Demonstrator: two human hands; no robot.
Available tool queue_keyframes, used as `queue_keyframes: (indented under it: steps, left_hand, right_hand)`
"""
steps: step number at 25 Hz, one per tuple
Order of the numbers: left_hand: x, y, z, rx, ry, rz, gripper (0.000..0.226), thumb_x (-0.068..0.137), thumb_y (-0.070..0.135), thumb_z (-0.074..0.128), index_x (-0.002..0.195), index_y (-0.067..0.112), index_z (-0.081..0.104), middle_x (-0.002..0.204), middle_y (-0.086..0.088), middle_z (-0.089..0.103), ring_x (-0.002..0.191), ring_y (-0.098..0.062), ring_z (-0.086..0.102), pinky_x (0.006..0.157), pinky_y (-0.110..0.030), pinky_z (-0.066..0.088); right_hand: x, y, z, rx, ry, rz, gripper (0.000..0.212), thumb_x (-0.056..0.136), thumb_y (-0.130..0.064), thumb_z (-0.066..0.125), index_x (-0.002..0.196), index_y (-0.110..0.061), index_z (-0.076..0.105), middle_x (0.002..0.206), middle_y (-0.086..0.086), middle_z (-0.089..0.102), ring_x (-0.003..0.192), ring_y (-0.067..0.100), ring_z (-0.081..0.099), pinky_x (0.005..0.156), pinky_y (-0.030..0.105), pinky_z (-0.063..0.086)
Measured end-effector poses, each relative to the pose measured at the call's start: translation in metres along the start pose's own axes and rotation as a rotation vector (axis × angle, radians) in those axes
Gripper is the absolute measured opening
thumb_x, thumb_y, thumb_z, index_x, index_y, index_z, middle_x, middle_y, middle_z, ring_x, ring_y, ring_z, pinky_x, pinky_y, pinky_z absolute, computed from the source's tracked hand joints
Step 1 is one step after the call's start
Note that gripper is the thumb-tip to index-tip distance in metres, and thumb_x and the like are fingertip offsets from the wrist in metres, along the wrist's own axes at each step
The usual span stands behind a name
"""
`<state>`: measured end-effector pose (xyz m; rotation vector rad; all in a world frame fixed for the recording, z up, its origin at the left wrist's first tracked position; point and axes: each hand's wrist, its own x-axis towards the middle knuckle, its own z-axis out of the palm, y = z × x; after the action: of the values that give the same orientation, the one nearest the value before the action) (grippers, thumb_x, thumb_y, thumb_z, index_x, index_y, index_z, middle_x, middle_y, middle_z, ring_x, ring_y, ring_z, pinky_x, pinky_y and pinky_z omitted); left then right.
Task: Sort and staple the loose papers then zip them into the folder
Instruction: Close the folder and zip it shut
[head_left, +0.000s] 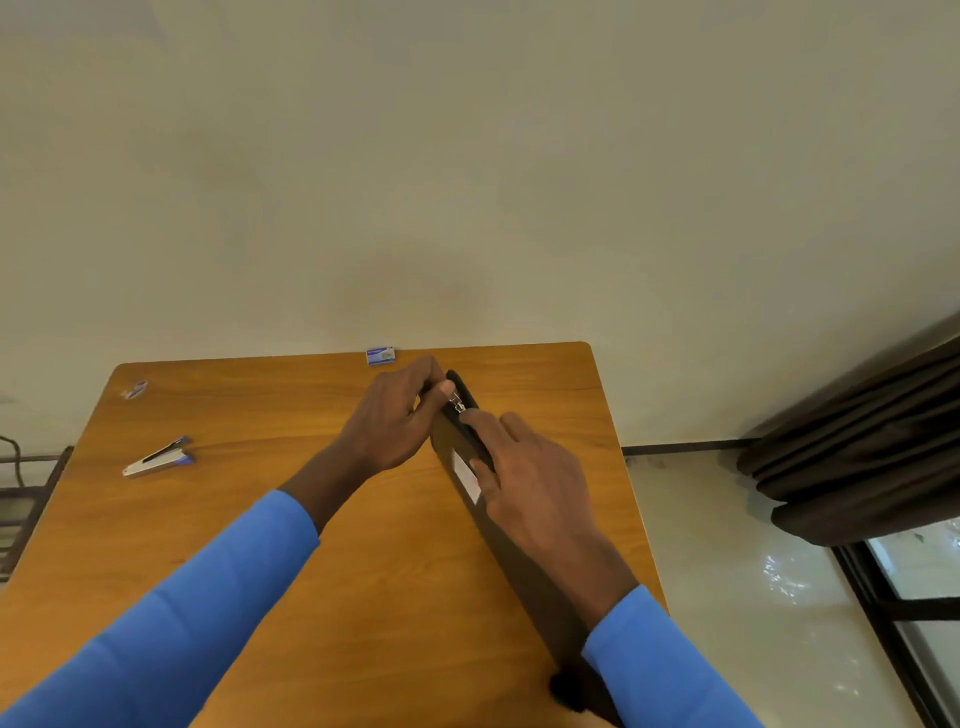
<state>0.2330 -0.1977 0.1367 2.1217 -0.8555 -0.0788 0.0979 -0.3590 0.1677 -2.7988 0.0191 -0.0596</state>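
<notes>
1 folder (514, 551), dark brown, stood on edge on the desk (291, 519), running diagonally from nr the body out to the fingertips. Contents hidden; can't tell if papers are inside. Left hand (395, 421) curled closed round the folder's far top corner, thumb by the metal zip pull (456, 403). Right hand (530, 478) lies along the top edge, fingers loosely bent, index tip touching just below the pull, thumb pressed on the side w/ a pale label (466, 474). 1 stapler (158, 458) well left of left hand. 1 small staple box (381, 355) just beyond left hand, at desk's far edge by the wall. Small blue-white item (136, 389) far left. Open desk room left of hands; right edge close beside right hand.
</notes>
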Motion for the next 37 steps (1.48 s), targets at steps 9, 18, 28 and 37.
queue_keyframes:
  steps: [9,18,28,37]
  left_hand:
    - [0.013,0.006,-0.021,0.246,-0.045,-0.007,0.018,0.107,0.029,0.045,0.093,0.019,0.045,0.074,0.002,0.052,0.066,-0.014,0.044,0.061,-0.034,0.028]
    - [0.017,-0.002,-0.028,0.26,-0.291,0.016,0.022,0.108,0.04,0.038,0.1,0.022,0.048,0.083,0.003,0.06,0.072,-0.016,0.055,0.064,-0.043,0.048]
    - [0.025,-0.005,-0.029,0.111,-0.327,0.025,0.023,0.106,0.04,0.043,0.095,0.022,0.05,0.08,0.003,0.058,0.069,-0.017,0.053,0.063,-0.05,0.05]
    - [0.035,0.022,-0.037,0.506,-0.17,0.131,0.017,0.103,0.032,0.049,0.092,0.019,0.049,0.079,0.002,0.054,0.07,-0.02,0.051,0.072,-0.041,0.043]
  right_hand:
    - [0.017,-0.011,0.003,-0.122,-0.02,0.052,0.058,0.104,-0.049,0.046,0.156,-0.034,0.026,0.114,-0.001,0.05,0.08,0.011,0.055,0.07,0.03,0.057]
    - [0.028,-0.018,0.009,-0.098,0.038,0.052,0.047,0.099,-0.052,0.055,0.136,-0.028,0.041,0.116,-0.001,0.053,0.091,0.016,0.062,0.073,0.035,0.059]
    - [0.033,0.003,0.004,0.012,0.054,0.078,0.045,0.094,-0.051,0.063,0.131,-0.03,0.045,0.114,-0.006,0.055,0.087,0.011,0.06,0.071,0.029,0.058]
    - [0.035,-0.005,0.01,-0.04,0.081,0.086,0.036,0.099,-0.047,0.059,0.129,-0.029,0.047,0.11,-0.006,0.054,0.09,0.01,0.058,0.072,0.028,0.056]
